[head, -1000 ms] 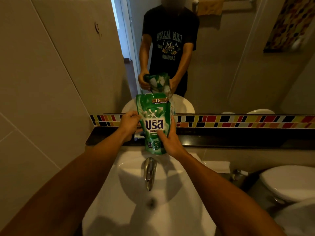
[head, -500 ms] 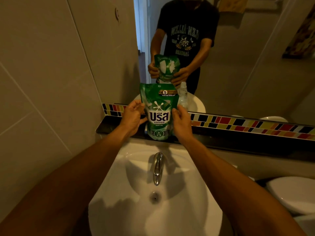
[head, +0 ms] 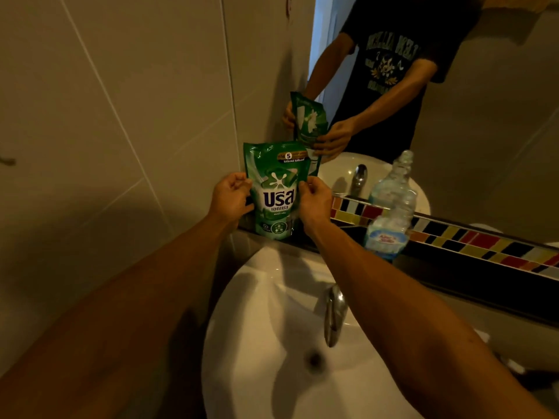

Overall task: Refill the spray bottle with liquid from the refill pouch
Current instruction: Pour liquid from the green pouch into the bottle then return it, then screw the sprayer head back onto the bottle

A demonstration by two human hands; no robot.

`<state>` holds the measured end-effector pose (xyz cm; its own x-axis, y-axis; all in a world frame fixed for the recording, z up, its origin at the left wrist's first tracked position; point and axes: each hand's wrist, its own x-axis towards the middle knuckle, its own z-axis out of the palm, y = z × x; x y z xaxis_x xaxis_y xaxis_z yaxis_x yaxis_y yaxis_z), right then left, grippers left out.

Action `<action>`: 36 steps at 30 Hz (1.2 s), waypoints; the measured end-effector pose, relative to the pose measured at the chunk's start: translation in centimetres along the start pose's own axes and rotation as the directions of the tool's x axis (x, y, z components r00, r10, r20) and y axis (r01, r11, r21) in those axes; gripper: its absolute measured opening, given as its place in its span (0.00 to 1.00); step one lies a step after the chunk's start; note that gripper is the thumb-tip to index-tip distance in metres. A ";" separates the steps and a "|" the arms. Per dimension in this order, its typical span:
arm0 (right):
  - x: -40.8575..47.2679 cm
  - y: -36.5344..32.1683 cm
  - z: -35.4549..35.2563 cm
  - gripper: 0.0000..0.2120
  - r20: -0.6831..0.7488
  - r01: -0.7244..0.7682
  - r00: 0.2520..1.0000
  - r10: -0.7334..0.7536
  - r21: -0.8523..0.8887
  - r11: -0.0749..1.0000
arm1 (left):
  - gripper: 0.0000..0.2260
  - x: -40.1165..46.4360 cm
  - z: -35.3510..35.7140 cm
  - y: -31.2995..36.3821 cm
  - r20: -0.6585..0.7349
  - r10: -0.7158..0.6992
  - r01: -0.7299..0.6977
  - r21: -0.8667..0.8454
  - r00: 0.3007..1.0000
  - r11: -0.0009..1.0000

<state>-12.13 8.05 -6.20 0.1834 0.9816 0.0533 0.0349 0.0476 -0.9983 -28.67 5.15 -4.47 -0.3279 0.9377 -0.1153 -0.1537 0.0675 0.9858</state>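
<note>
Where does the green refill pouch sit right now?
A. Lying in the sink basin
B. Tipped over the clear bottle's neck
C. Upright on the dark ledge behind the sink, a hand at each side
C: the pouch stands upright on the ledge, left hand and right hand flanking it.

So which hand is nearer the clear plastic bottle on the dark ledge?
Right. The right hand is at the green refill pouch's right edge, on the side facing the clear plastic bottle. The left hand is at the pouch's far side.

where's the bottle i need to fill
The clear bottle stands uncapped on the dark ledge under the mirror, right of the green refill pouch, behind the sink's faucet.
</note>
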 end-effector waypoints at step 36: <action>-6.2 7.4 -12.9 0.24 -0.193 -0.111 0.977 0.092 -0.089 0.990 | 0.16 -2.1 4.6 -10.1 0.255 0.145 -0.279 0.642 0.956 0.714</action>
<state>-0.38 -0.11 -13.57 0.3716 0.9277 -0.0351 0.1018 -0.0783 -0.9917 -22.16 4.04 -13.64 -0.0977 0.9932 0.0635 0.5802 0.0051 0.8144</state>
